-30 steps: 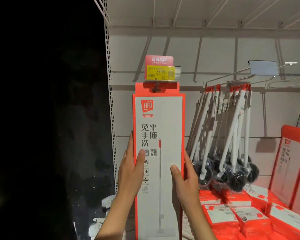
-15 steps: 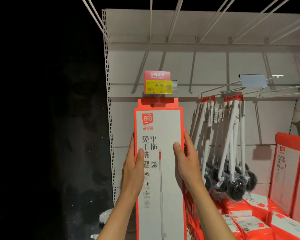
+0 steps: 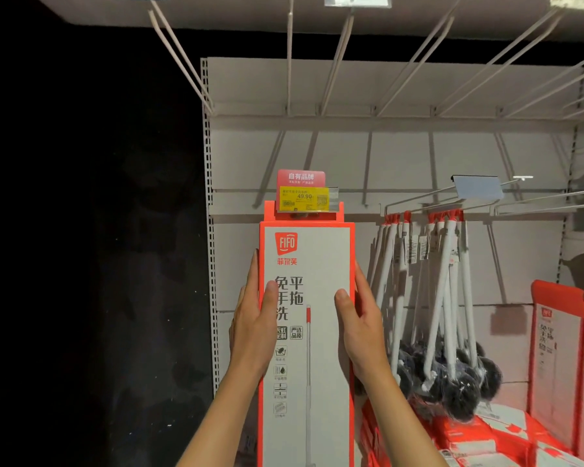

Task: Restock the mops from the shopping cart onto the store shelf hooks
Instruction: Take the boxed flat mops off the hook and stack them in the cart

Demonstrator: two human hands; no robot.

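Orange-edged cardboard frames the mop box [image 3: 312,332], a tall white carton printed with a red FIFO logo, which stands upright at the centre of my view against the white shelf back panel [image 3: 402,156]. My left hand [image 3: 253,328] grasps the box along its 9 o'clock edge: the thumb lies across the printed front and the fingers run up the side. My right hand [image 3: 359,326] grasps the 3 o'clock edge the same way, thumb on the front face and fingers behind the side. Both forearms enter from 6 o'clock.

At 12 o'clock from the box, its orange hang tab [image 3: 304,212] sits just beneath a yellow price tag [image 3: 304,198] topped by a pink sign; the tag covers the middle of the tab, so I cannot tell whether the tab is seated on a hook.

At 3 o'clock from the box, a bundle of white-handled toilet brushes [image 3: 442,315] with dark heads hangs from a wire hook [image 3: 425,197], apart from my right hand. Below them, toward 5 o'clock, lie stacked orange-and-white packets [image 3: 479,433]. Further mop boxes [image 3: 560,358] stand at the far 3 o'clock edge. Long bare wire hooks [image 3: 338,62] project from the rail at 12 o'clock. The area at 9 o'clock is dark.
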